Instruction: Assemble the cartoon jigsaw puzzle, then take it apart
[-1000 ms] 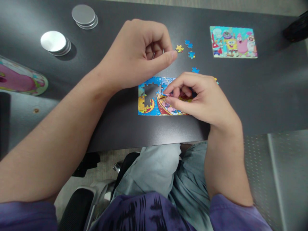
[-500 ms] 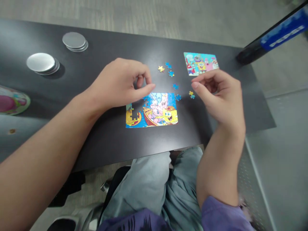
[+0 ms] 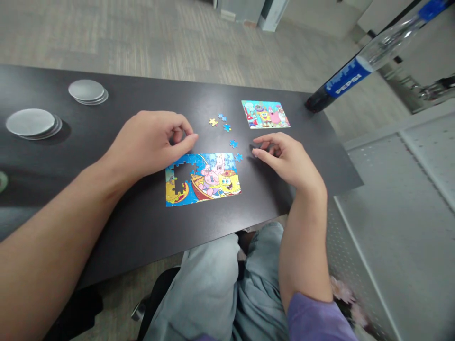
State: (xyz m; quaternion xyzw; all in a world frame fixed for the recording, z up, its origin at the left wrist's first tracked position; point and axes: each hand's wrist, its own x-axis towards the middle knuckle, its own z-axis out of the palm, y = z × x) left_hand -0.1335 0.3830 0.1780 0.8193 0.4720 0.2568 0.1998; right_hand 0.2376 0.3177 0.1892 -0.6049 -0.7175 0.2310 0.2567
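Observation:
A partly assembled cartoon jigsaw puzzle (image 3: 216,182) lies near the table's front edge, with a dark gap in its left part. Over its upper left edge is my left hand (image 3: 156,139), thumb and index finger curled together; whatever is between them is hidden. My right hand (image 3: 284,158) is low over the table right of the puzzle, its thumb and fingertips apart and nothing visible between them. Close to it are a blue piece (image 3: 238,157) and another blue piece (image 3: 233,143). Farther back lie a yellow piece (image 3: 213,122) and two more blue pieces (image 3: 227,127).
A cartoon picture card (image 3: 266,114) lies beyond my right hand. A Pepsi bottle (image 3: 348,78) stands at the table's far right corner. Two stacks of silver discs, a nearer stack (image 3: 31,122) and a farther stack (image 3: 86,90), sit at the left.
The view has tilted up and shifted right. My right hand has come down toward the table, and the yellow-and-blue piece seen beside it earlier is now out of sight. My left hand keeps its curled pose.

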